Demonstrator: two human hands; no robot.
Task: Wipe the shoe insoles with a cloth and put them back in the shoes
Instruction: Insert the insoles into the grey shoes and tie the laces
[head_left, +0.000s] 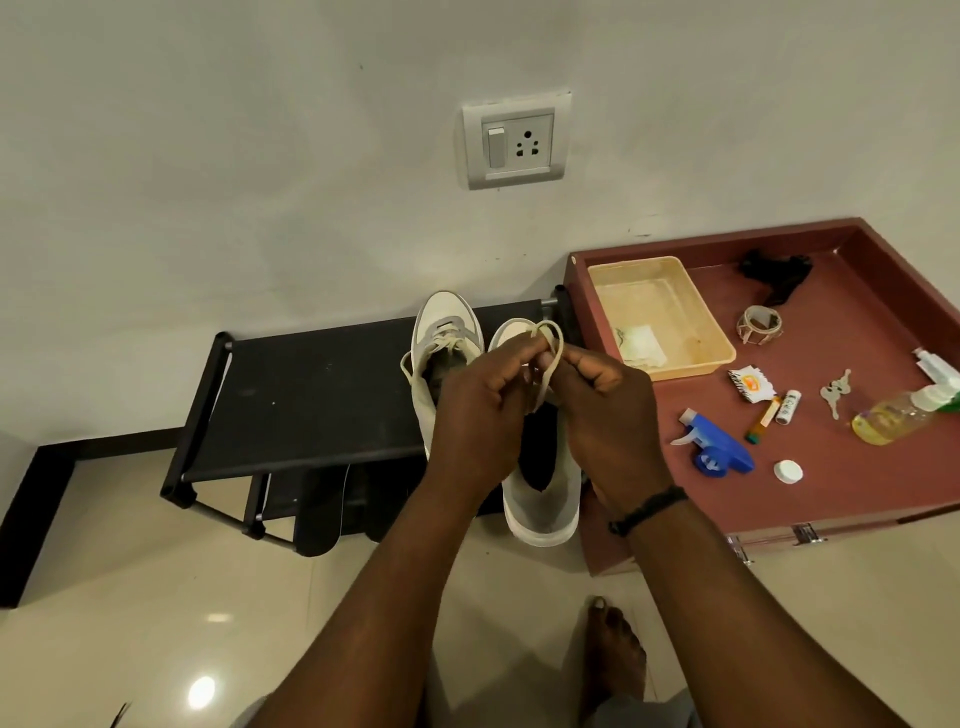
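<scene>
— What are the hands doing?
— The left hand (480, 415) and right hand (605, 410) each pinch the cream shoelace (548, 358), looped above the right-side sneaker (543, 499).
— And the pair?
— Both on the black shoe rack (311, 400) (the other sneaker (441, 338) just beside, laces loose).

**Around the rack: a wall socket and a cluttered red tray**

A switch-and-socket plate (515, 141) sits on the pale wall. A black shoe rack (311, 400) stands on the tiled floor. Beside it, a maroon tray (857, 488) holds a yellow plastic basket (719, 332), a blue spray head (719, 449), a white cap (788, 472), keys (835, 391), a tape roll (759, 323) and what may be a bottle of yellow liquid (891, 418).
</scene>
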